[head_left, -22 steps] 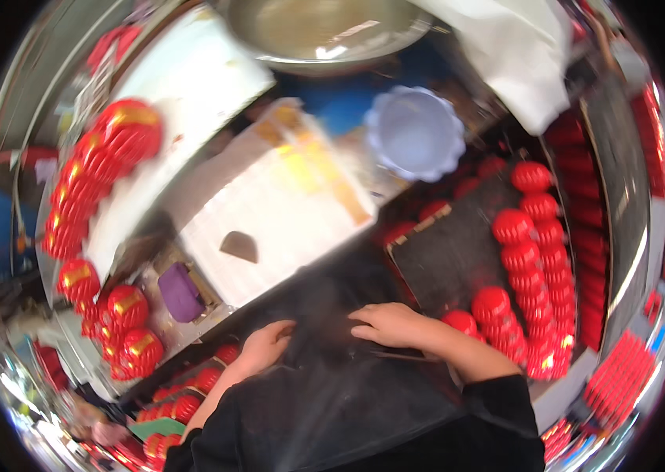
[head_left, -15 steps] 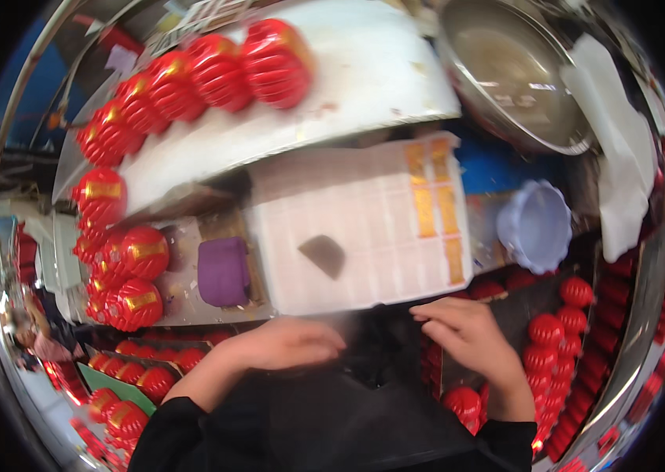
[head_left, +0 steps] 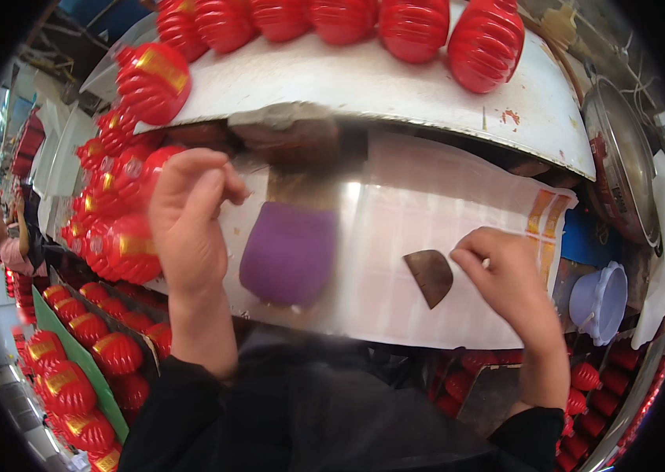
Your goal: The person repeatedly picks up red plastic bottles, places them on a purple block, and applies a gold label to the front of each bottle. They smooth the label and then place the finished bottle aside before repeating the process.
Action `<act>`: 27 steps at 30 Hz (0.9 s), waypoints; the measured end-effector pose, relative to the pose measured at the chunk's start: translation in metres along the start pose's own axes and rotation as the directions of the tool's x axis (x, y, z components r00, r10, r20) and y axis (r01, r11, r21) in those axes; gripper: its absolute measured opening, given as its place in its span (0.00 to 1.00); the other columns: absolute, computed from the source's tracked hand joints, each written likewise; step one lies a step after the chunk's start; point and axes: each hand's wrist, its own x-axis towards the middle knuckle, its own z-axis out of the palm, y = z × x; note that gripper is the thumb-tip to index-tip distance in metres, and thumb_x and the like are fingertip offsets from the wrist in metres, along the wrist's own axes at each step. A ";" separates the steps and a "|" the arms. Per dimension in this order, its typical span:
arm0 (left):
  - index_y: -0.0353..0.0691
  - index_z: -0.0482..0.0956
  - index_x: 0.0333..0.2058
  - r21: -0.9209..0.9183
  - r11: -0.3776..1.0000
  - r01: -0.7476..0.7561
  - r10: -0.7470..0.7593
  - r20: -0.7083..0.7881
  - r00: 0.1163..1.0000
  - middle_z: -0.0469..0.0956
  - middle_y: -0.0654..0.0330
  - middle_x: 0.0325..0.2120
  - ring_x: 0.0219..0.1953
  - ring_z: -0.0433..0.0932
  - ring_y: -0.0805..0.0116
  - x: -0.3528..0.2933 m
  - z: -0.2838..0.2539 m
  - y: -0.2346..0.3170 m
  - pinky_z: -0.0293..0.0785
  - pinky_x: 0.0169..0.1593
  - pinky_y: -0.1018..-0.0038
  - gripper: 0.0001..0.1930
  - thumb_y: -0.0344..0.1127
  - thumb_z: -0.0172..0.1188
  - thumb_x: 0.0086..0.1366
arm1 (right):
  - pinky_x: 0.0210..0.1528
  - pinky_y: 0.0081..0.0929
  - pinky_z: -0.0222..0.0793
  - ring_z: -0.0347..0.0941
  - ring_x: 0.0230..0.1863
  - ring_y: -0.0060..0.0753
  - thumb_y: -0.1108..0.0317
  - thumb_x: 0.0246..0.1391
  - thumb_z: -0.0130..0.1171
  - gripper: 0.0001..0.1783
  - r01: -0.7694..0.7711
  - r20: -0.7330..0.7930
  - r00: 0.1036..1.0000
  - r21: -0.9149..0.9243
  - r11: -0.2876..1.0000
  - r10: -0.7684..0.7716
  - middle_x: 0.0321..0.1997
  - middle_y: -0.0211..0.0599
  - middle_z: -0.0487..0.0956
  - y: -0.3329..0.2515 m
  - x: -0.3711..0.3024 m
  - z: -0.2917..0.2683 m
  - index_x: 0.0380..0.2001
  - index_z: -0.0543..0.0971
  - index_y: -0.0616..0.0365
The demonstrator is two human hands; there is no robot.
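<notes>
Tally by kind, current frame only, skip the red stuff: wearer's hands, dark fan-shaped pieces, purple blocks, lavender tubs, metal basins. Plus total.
Wearer's hands: 2 (left hand, right hand)
Dark fan-shaped piece: 1
Purple block: 1
Lavender tub: 1
Metal basin: 1
Total: 6

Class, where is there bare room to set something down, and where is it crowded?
Bare: the white worktop between the row of red ribbed pieces and its near edge; the pale sheet between purple pad and dark wedge. Crowded: leftward, a red cluster beside the left hand.
</notes>
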 end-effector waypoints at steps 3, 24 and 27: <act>0.37 0.80 0.50 0.238 0.971 0.016 -0.004 -0.048 0.999 0.82 0.60 0.40 0.43 0.80 0.71 -0.020 -0.025 -0.019 0.74 0.51 0.74 0.10 0.27 0.56 0.73 | 0.43 0.44 0.76 0.80 0.40 0.54 0.66 0.53 0.70 0.16 -0.129 -0.077 0.990 -0.119 0.984 0.121 0.39 0.46 0.81 -0.013 -0.022 0.055 0.43 0.81 0.59; 0.37 0.75 0.62 0.700 0.687 -0.196 -0.018 0.286 0.958 0.63 0.43 0.70 0.70 0.65 0.42 -0.098 -0.059 -0.082 0.64 0.71 0.56 0.27 0.44 0.62 0.68 | 0.41 0.26 0.76 0.78 0.39 0.25 0.68 0.67 0.60 0.14 -0.140 -0.306 0.848 0.659 0.739 0.433 0.40 0.37 0.82 -0.017 -0.027 0.105 0.51 0.78 0.65; 0.36 0.76 0.60 0.641 0.744 -0.186 0.007 0.272 0.962 0.66 0.42 0.68 0.68 0.67 0.41 -0.096 -0.065 -0.090 0.65 0.70 0.57 0.24 0.40 0.61 0.68 | 0.42 0.22 0.76 0.78 0.41 0.22 0.69 0.69 0.58 0.16 -0.146 -0.162 0.897 0.770 0.621 0.412 0.44 0.35 0.82 -0.056 -0.023 0.103 0.57 0.77 0.62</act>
